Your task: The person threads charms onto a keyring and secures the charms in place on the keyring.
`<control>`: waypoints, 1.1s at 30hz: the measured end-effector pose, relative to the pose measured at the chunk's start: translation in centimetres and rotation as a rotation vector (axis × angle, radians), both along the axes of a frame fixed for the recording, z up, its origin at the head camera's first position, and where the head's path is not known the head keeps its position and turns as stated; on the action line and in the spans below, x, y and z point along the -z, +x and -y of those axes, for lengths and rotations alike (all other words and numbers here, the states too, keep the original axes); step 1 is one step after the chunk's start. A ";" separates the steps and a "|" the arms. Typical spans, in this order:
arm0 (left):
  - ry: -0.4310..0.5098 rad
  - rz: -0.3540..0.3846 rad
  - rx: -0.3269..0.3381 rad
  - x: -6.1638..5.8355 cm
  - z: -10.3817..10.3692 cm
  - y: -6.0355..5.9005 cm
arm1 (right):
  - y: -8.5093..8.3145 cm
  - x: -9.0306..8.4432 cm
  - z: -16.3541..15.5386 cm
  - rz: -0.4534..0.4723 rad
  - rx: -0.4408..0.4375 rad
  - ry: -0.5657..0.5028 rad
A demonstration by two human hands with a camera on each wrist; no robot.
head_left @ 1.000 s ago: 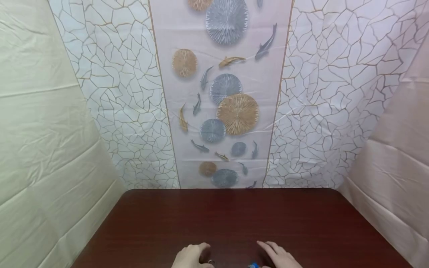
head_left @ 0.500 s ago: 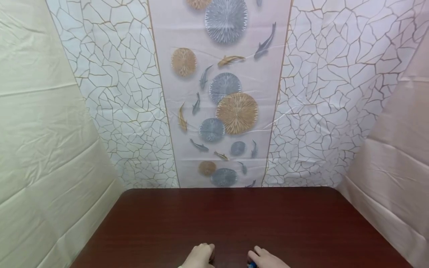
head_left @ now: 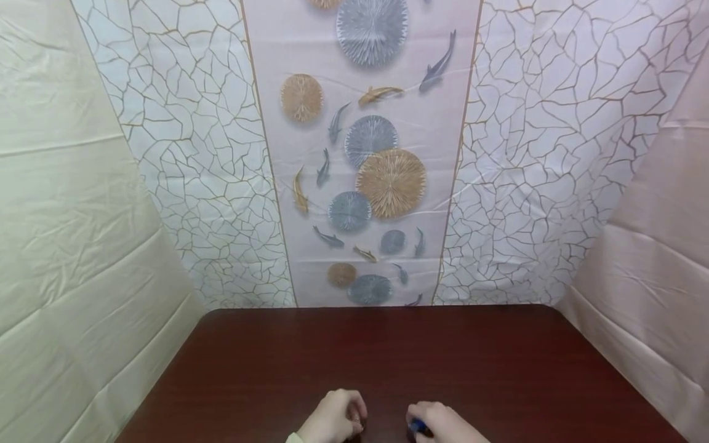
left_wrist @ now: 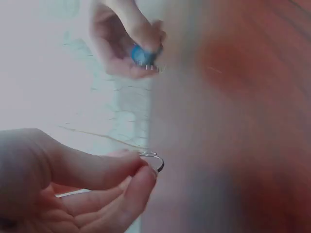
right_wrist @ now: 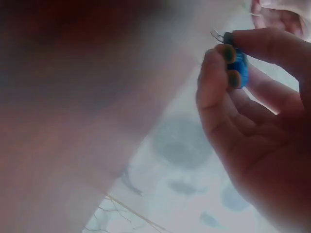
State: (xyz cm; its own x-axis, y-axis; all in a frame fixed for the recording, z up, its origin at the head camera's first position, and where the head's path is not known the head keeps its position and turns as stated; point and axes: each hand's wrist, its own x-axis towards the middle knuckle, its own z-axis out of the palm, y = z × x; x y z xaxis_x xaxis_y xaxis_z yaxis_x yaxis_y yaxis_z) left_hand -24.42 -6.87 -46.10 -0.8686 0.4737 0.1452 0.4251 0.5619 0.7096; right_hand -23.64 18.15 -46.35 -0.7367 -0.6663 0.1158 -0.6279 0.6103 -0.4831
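Ring [left_wrist: 153, 159] is being pinched in the left hand [head_left: 332, 423] at the counter's [head_left: 376, 351] near edge; beside it, the right hand [head_left: 440, 424] is clamping a blue piece [right_wrist: 238, 68]. Bringing them together slowly, fingertips steady, seems wisest.

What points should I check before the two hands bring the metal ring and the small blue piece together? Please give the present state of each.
1. Left hand pinches the metal ring: ok.
2. Right hand pinches the blue piece: ok.
3. Hands apart, with a gap between them: ok.
4. Ring's opening facing the blue piece: cannot tell, views are blurred.
5. Metal end of the blue piece uncovered by fingers: ok.
6. Table under both hands: ok.
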 end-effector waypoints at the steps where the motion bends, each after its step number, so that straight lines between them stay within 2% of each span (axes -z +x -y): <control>1: 0.063 0.028 0.001 -0.5 -0.1 0.0 | 0.0 -0.5 0.1 -0.041 0.013 -0.032; 5: 0.267 0.075 0.023 -2.6 -0.4 -0.4 | 0.4 -2.8 1.5 -0.175 0.140 -0.159; 9: 0.447 0.141 0.013 -4.7 -1.2 -0.5 | 0.5 -4.2 3.0 -0.331 0.236 -0.289; 12: 0.572 0.197 -0.005 -5.9 -1.7 -0.4 | 0.5 -5.2 3.6 -0.394 0.294 -0.381; 16: 0.708 0.259 -0.013 -7.2 -2.1 -0.3 | 0.8 -6.7 4.1 -0.413 0.350 -0.530; 21: 0.821 0.306 -0.002 -7.9 -2.2 -0.2 | 1.1 -7.8 5.0 -0.443 0.350 -0.658; 25: 0.885 0.321 -0.010 -8.0 -2.4 -0.2 | 0.9 -7.7 5.6 -0.536 0.368 -0.719; 29: 0.934 0.341 -0.022 -8.0 -2.7 -0.3 | 0.6 -7.4 5.9 -0.623 0.385 -0.742; 33: 0.966 0.362 -0.031 -8.0 -2.9 -0.4 | 0.3 -7.2 6.0 -0.631 0.388 -0.732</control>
